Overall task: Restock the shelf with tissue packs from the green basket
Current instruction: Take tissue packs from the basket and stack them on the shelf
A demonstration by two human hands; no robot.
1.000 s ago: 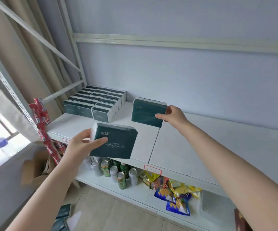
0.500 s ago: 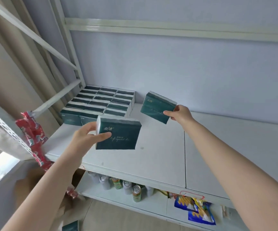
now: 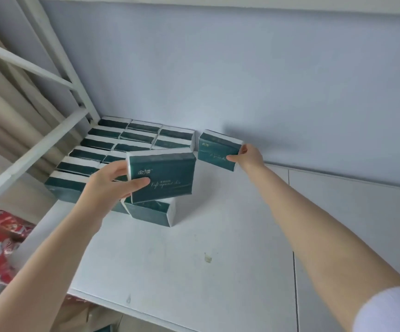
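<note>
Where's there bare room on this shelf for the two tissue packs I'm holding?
Bare shelf runs along the back wall right of the stocked tissue packs, and across the near and right side. The left back corner is packed tight.

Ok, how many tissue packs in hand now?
2: left pack in the left hand, over the front stocked rows; right pack in the right hand, by the back wall. No hidden second pack shows.

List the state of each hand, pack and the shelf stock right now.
Left hand, gripping the left pack.
Left pack, held above the front stocked packs.
Right hand, pinching the right pack.
Right pack, held tilted by the wall.
Stocked packs, lying in rows on the shelf.
</note>
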